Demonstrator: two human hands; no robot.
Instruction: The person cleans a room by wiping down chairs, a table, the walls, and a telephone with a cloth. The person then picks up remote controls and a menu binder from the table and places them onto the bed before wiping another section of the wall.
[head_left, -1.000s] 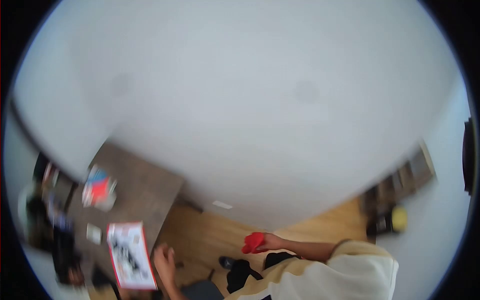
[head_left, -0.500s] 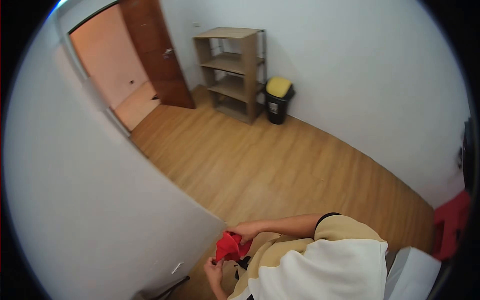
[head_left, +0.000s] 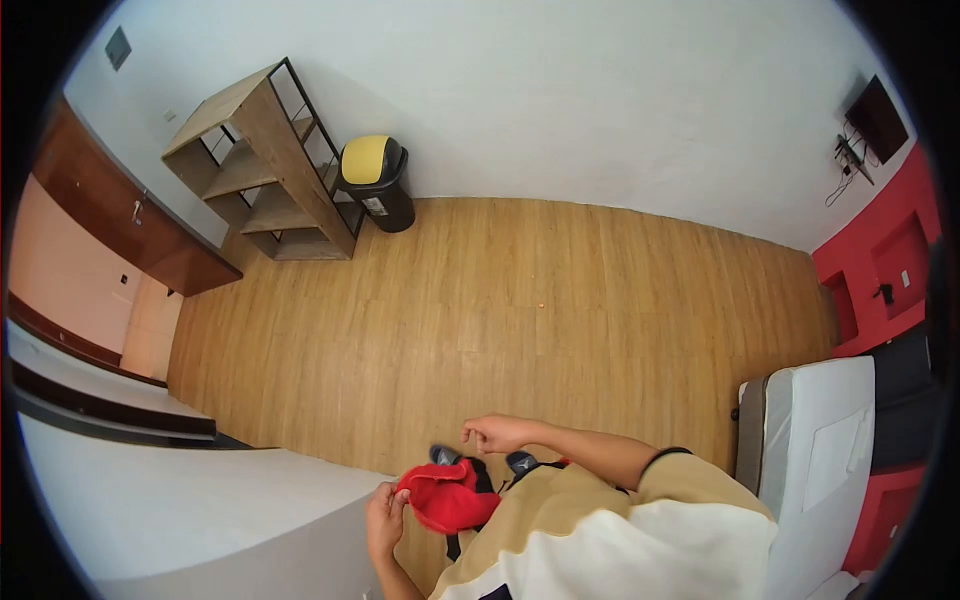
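Observation:
My left hand [head_left: 383,520], at the lower left, pinches the edge of a red, soft-looking item [head_left: 445,500] between thumb and fingers. The item looks like fabric, with a hollow opening facing up, and hangs in front of my torso. My right hand [head_left: 497,433] is above and to the right of it, not touching it. Its fingers are loosely bent and partly apart, and nothing shows in them. Below the hands are my feet in dark slippers [head_left: 522,462].
A wooden shelf [head_left: 285,200] stands by the far wall beside a black bin with a yellow lid [head_left: 375,180]. A brown door [head_left: 130,210] stands open at left. A mattress [head_left: 815,450] is at right, near a red wall unit [head_left: 885,270]. A white wall edge [head_left: 250,520] is close at lower left.
The view has swung right, from the table and papers to the room. The red item was in my right hand, then in both; now my left hand alone holds it and my right has let go.

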